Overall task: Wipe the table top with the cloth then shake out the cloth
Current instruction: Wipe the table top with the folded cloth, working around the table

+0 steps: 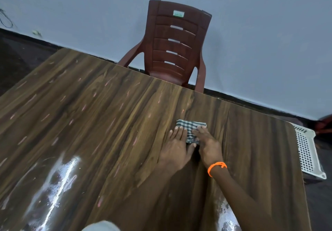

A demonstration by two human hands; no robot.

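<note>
Now the cloth [190, 129] lies flat on the table top [93, 115], folded into a small, thick rectangle. It has a check pattern of dark green or grey lines on white, and some soft wrinkles run along its far edge. This far edge and the middle strip of the cloth are visible; the rest is covered by the two hands.

The left hand [175, 147] presses on the left part of the cloth with straight fingers laid close together, palm down. Its thumb points toward the near edge of the cloth, and its outermost finger seems to lie on the wood just beside the cloth. The right hand [206, 143] rests on the right part of the cloth, also palm down, with fingers stretched and slightly spread, the tips reaching the far right corner. Neither hand curls around the cloth; both only press it flat. An orange bracelet [216, 167] sits on the right wrist.

The table top is dark brown with wood grain and many small pale marks, and it shines with white reflections nearer the person than the cloth. Beyond the cloth, behind the far edge of the table, a dark red plastic chair [177, 41] stands against a pale blue wall [269, 41]. To the right of the cloth, past the table edge, a white plastic basket [305, 151] is on the floor.
</note>
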